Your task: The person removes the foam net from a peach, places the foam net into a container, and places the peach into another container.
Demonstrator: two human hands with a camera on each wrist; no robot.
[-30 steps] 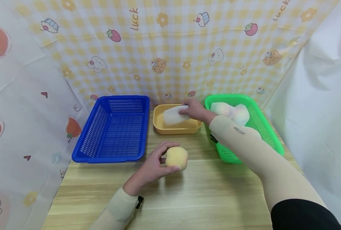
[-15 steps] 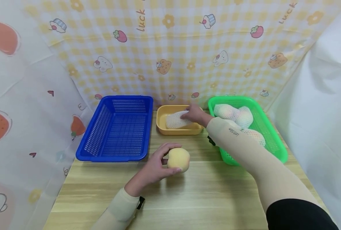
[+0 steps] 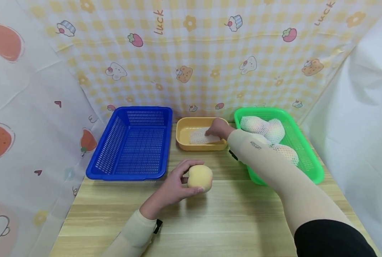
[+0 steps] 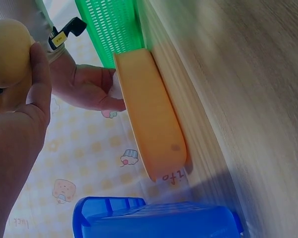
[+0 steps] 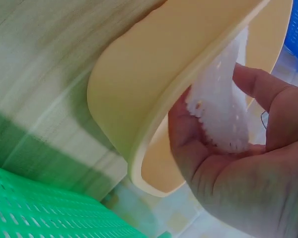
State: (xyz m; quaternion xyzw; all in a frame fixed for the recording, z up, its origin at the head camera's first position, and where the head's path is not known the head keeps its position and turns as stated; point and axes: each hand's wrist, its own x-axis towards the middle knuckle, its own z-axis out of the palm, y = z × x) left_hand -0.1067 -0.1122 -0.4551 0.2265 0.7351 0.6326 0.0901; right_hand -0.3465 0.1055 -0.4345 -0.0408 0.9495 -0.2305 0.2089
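Note:
My left hand (image 3: 173, 187) grips a bare yellow peach (image 3: 201, 177) above the wooden table, thumb on the near side and fingers behind it. Further back, my right hand (image 3: 218, 129) reaches into a small yellow tray (image 3: 200, 147). It holds a white foam fruit net (image 3: 198, 136) low inside the tray. In the right wrist view the net (image 5: 221, 99) lies between the thumb and the curled fingers, and the tray's rim hides part of it. The left wrist view shows the peach (image 4: 7, 52) up close, while the tray's wall (image 4: 149, 109) covers most of the net.
On the left stands a blue basket (image 3: 128, 176) with nothing in it. At the right, a green basket (image 3: 309, 157) holds several fruits in foam nets (image 3: 254, 125), partly behind my right forearm. A patterned cloth (image 3: 203, 53) hangs behind the containers.
My right hand has lowered the foam net into the yellow tray. The left hand keeps the peach in nearly the same place. The head view has shifted slightly.

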